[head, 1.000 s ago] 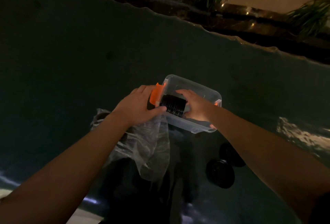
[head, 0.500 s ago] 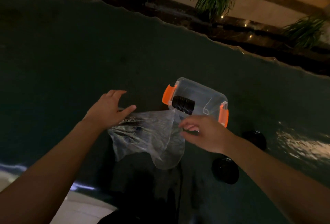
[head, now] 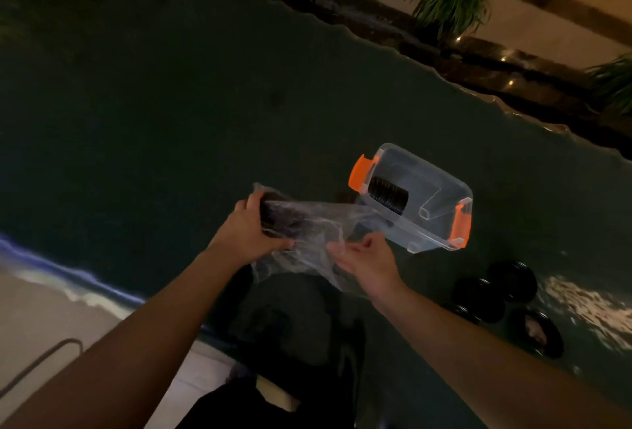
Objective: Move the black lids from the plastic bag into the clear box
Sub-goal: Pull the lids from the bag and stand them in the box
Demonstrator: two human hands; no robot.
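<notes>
step: fetching next batch | left hand (head: 251, 233) grips lids through plastic bag (head: 307, 233) | right hand (head: 367, 263) pinches bag mouth | one stack (head: 390, 196) in clear box (head: 441, 213) | next: slide lids out, carry to box

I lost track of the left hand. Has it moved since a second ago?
Yes. The left hand left the clear box, pulling back from its orange latch, and now grips the plastic bag.

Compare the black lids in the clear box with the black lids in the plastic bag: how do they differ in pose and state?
The black lids in the clear box stand on edge in a neat row, untouched; the black lids in the plastic bag are a dark bundle gripped by the left hand. The first sit behind rigid walls, the second under crumpled film that the right hand pinches. Both are dark stacks.
</notes>
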